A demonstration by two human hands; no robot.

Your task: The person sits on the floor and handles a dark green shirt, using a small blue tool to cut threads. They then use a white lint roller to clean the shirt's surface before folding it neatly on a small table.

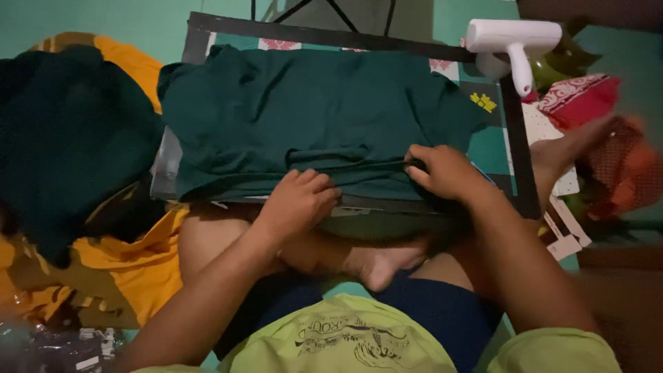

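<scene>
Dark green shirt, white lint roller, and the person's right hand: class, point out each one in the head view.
dark green shirt (311,103): head view, middle of the flat cloth.
white lint roller (514,34): head view, on the roller's head.
right hand (445,173): head view, back of the hand at the shirt's hem.

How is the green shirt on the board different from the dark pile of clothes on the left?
The green shirt lies spread flat on the board; the dark pile sits heaped and crumpled. Both the left hand and right hand grip the shirt's near edge; no hand touches the pile. Both look like dark green cloth.
</scene>
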